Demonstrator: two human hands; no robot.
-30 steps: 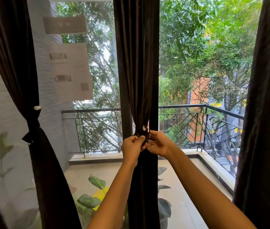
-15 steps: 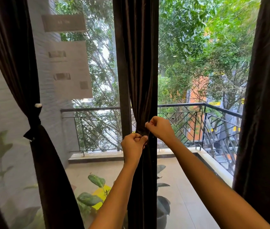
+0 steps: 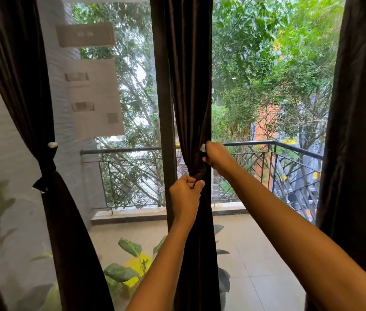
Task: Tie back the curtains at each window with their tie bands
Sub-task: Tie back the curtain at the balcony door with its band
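Left hand (image 3: pixel 185 194) pinches the lower end of the tie band (image 3: pixel 197 172), right hand (image 3: pixel 216 157) grip fisted round the upper end; band cinches the middle curtain (image 3: pixel 191 86) at its waist, so an uneven pull could slip the knot loose

The middle curtain (image 3: pixel 191 86) hangs between two others (left one (image 3: pixel 20 86) tied).
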